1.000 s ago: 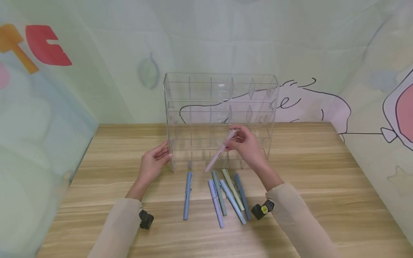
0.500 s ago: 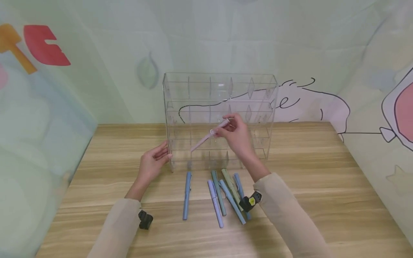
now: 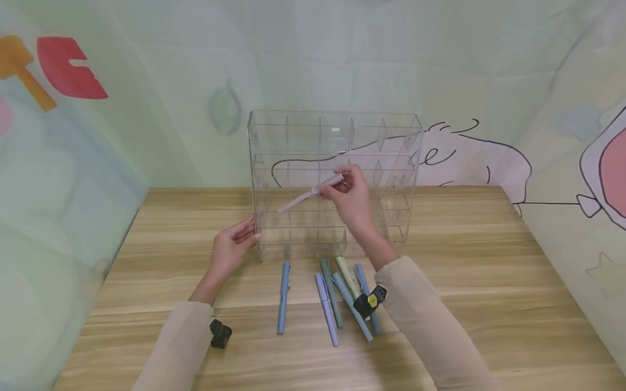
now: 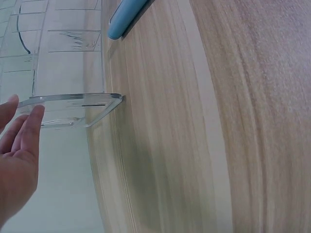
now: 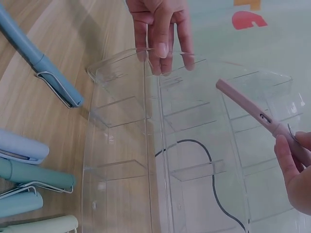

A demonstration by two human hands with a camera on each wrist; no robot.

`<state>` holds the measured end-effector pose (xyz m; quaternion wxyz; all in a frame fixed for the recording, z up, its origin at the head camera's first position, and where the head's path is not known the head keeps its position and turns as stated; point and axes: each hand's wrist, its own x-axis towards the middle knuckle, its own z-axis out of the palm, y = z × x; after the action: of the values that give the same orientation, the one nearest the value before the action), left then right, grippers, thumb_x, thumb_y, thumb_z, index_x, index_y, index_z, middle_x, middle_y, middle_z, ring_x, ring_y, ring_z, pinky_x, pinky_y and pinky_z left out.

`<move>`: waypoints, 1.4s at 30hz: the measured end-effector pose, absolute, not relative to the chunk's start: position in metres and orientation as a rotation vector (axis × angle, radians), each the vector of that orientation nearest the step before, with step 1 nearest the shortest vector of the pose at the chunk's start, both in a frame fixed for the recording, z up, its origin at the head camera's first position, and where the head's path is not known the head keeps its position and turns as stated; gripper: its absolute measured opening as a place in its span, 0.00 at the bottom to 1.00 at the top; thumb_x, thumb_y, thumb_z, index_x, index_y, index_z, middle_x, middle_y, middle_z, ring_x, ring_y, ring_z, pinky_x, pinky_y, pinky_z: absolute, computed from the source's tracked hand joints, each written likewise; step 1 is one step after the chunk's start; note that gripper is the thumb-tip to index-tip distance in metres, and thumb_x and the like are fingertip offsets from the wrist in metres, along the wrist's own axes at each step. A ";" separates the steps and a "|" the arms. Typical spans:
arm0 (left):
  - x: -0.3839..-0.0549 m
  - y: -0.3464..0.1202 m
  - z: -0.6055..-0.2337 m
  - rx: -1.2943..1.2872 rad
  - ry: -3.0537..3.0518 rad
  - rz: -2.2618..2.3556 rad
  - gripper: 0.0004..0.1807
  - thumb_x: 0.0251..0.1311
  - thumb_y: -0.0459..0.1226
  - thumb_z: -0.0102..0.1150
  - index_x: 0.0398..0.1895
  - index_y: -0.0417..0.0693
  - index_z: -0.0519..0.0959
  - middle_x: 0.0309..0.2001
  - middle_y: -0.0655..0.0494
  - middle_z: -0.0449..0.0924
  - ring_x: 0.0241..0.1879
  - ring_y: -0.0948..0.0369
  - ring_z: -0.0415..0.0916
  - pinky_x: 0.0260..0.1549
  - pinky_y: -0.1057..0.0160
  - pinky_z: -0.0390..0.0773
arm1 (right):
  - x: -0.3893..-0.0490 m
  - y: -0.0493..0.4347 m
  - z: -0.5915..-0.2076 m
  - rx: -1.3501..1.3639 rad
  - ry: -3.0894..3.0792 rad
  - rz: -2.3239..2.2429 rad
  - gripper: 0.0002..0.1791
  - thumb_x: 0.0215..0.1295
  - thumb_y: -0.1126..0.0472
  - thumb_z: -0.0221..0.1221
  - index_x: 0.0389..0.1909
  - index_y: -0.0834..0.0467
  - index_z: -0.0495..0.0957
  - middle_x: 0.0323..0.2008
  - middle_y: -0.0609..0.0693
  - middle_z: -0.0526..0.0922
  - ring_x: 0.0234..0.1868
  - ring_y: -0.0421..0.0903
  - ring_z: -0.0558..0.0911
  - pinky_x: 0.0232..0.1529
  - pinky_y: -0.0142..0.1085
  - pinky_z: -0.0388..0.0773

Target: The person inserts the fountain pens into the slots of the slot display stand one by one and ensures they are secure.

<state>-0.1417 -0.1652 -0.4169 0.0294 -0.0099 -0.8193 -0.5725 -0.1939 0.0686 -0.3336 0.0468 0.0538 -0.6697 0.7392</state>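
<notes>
My right hand [image 3: 353, 198] pinches a pale pink pen [image 3: 298, 200] near its clip end, held slanted in front of a clear acrylic organizer [image 3: 303, 226]. In the right wrist view, the pink pen [image 5: 245, 104] points its plain end toward the organizer's side panel, with thumb and fingers [image 5: 289, 165] at its clip. My left hand [image 3: 230, 250] holds the organizer's left side; its thumb [image 5: 163, 41] and fingers lie on either side of the panel edge. The organizer stands upright, divided into rows of small compartments.
On the wooden table [image 3: 195, 206] before the organizer lie several pens: a blue one [image 3: 283, 298] apart at left, then a lavender [image 3: 326, 309], a dark green [image 3: 332, 290], a light blue [image 3: 353, 307], a pale green [image 3: 345, 271] and a darker blue [image 3: 361, 277] close together.
My right hand has moved up and left with the pink pen, which has turned from steep to a flatter slant. The left hand and organizer have stayed put.
</notes>
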 end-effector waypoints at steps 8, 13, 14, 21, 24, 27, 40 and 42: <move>-0.144 -0.165 -0.420 -0.033 -2.525 -1.749 0.25 0.56 0.27 0.58 0.59 0.37 0.68 0.51 0.37 0.74 0.50 0.49 0.74 0.41 0.73 0.79 | -0.195 0.063 -0.334 0.184 -2.079 2.237 0.20 0.53 0.79 0.58 0.47 0.69 0.64 0.36 0.62 0.74 0.34 0.47 0.78 0.39 0.37 0.84; -0.143 -0.166 -0.420 -0.046 -2.519 -1.741 0.25 0.56 0.27 0.58 0.59 0.36 0.68 0.52 0.37 0.73 0.49 0.49 0.75 0.40 0.73 0.79 | -0.194 0.059 -0.336 0.224 -2.169 2.139 0.21 0.52 0.77 0.60 0.47 0.68 0.65 0.35 0.59 0.75 0.34 0.48 0.78 0.38 0.35 0.83; -0.143 -0.166 -0.421 -0.048 -2.518 -1.740 0.25 0.56 0.26 0.58 0.59 0.36 0.68 0.52 0.37 0.73 0.49 0.49 0.75 0.40 0.73 0.79 | -0.194 0.059 -0.338 0.230 -2.191 2.114 0.21 0.52 0.76 0.61 0.47 0.67 0.66 0.34 0.59 0.75 0.34 0.48 0.78 0.38 0.35 0.83; -0.143 -0.166 -0.421 -0.034 -2.518 -1.752 0.26 0.56 0.27 0.58 0.59 0.38 0.68 0.53 0.38 0.73 0.50 0.49 0.74 0.40 0.74 0.79 | -0.191 0.053 -0.347 0.284 -2.267 2.045 0.22 0.52 0.76 0.61 0.48 0.67 0.66 0.35 0.59 0.76 0.37 0.50 0.78 0.39 0.33 0.83; -0.144 -0.166 -0.421 -0.028 -2.523 -1.744 0.26 0.56 0.27 0.58 0.59 0.38 0.68 0.53 0.38 0.73 0.50 0.49 0.74 0.40 0.73 0.79 | -0.190 0.050 -0.350 0.289 -2.283 2.026 0.22 0.53 0.76 0.61 0.48 0.66 0.66 0.36 0.59 0.76 0.38 0.51 0.79 0.39 0.32 0.82; -0.144 -0.166 -0.420 -0.024 -2.535 -1.727 0.25 0.56 0.27 0.58 0.59 0.38 0.68 0.53 0.39 0.73 0.50 0.50 0.74 0.40 0.74 0.79 | -0.189 0.047 -0.354 0.288 -2.301 1.990 0.21 0.52 0.75 0.61 0.47 0.66 0.67 0.36 0.59 0.77 0.38 0.50 0.79 0.39 0.31 0.82; -0.144 -0.166 -0.421 -0.050 -2.531 -1.711 0.25 0.56 0.27 0.58 0.59 0.37 0.68 0.53 0.37 0.73 0.50 0.48 0.74 0.40 0.73 0.79 | -0.185 0.035 -0.367 0.305 -2.330 1.960 0.17 0.54 0.76 0.60 0.44 0.68 0.68 0.38 0.59 0.77 0.43 0.50 0.78 0.44 0.29 0.80; -0.144 -0.165 -0.420 -0.044 -2.529 -1.718 0.25 0.56 0.27 0.58 0.59 0.37 0.68 0.52 0.37 0.73 0.50 0.48 0.74 0.41 0.73 0.79 | -0.184 0.034 -0.368 0.311 -2.323 1.973 0.17 0.53 0.77 0.59 0.44 0.68 0.68 0.39 0.60 0.77 0.44 0.50 0.78 0.45 0.29 0.80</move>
<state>-0.1440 -0.1653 -0.4204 0.0420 -0.0143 -0.8264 -0.5613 -0.1839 0.0339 -0.3678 0.0391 0.1015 -0.7577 0.6435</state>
